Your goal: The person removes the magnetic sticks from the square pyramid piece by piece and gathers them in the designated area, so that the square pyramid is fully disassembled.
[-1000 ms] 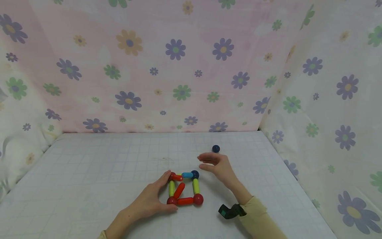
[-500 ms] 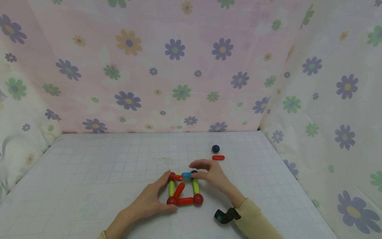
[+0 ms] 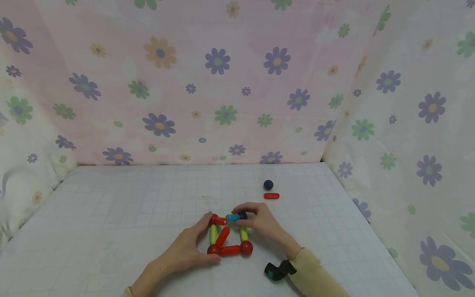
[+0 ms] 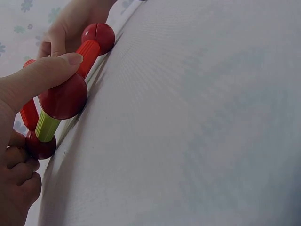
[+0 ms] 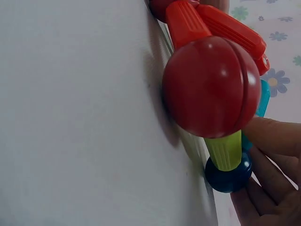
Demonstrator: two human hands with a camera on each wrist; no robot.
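- Left hand grips the frame by its left side, thumb on the near red ball.
- Right hand pinches the blue rod beside its navy ball.
- On the table, the frame sits between both hands; a loose red rod lies beyond.

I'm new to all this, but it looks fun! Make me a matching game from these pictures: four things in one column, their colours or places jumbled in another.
Column one
1. Left hand
2. Right hand
3. Loose ball
4. Loose rod

Column two
A. Dark blue
B. At the light blue rod
C. Red
D. Touching two red balls

Right pairs: 1-D, 2-B, 3-A, 4-C
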